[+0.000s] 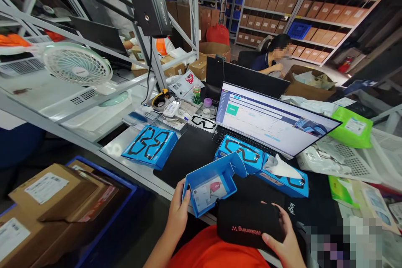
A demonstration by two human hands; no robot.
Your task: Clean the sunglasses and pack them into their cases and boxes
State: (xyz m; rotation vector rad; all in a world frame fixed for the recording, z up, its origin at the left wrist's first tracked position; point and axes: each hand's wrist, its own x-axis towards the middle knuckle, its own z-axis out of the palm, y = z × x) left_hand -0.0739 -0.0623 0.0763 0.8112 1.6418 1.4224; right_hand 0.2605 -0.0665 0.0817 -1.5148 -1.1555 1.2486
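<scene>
My left hand (179, 202) grips the left edge of an open blue box (201, 208), tilted toward me with its flap raised at the far right. A printed leaflet (211, 190) with a pink patch lies inside it. Held in my right hand (284, 234) is a black zip case (248, 222) with red "Wakening" lettering, my fingers wrapped round its right end. The case is closed, so its contents are hidden. Just beyond are two more blue boxes (241, 154) printed with goggles, one with white wrapping (279, 168) on top.
Another blue goggles box (150, 146) lies at the left on the desk. A tilted monitor (266, 119) stands behind. Cartons (47, 188) fill a blue crate at lower left. White baskets (361, 155) stand at right; a person (270, 56) sits beyond the monitor.
</scene>
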